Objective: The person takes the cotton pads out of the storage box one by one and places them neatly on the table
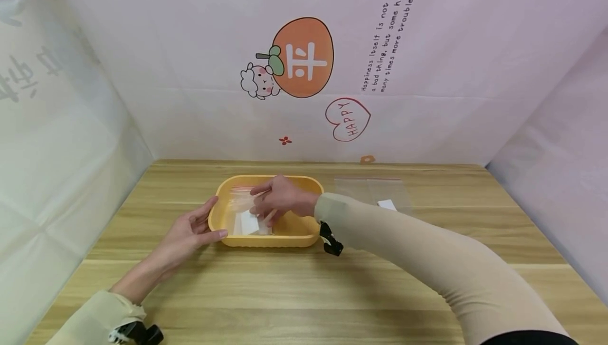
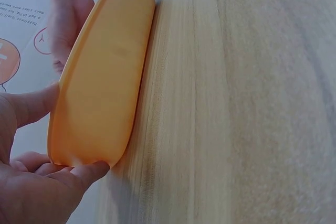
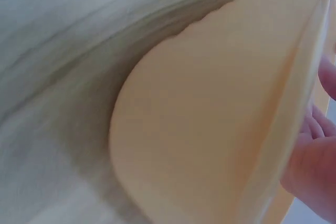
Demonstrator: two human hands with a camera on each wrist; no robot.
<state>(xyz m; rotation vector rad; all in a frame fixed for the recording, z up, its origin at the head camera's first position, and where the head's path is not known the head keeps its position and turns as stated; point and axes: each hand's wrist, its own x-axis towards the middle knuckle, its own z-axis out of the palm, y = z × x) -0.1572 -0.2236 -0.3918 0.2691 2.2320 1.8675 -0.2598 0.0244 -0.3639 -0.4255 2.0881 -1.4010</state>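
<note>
A yellow plastic basin (image 1: 285, 241) stands on the wooden table with clear zip bags (image 1: 241, 197) in its left part. A white rectangular piece (image 1: 249, 222) lies among the bags. My left hand (image 1: 190, 229) grips the basin's left end, its thumb at the front rim and its fingers round the outer corner. From the right, my right hand (image 1: 280, 197) reaches over the rim into the basin. Its fingers bend down over the bags, beside the white piece. I cannot tell whether those fingers pinch a bag. In the right wrist view the basin's wall hides the fingertips.
Flat on the table (image 1: 294, 292), right of the basin, lies clear plastic bagging (image 1: 353, 187) with a small white piece (image 1: 387, 204); my right forearm partly covers it. A printed white cloth (image 1: 190, 70) hangs behind the table and along both sides.
</note>
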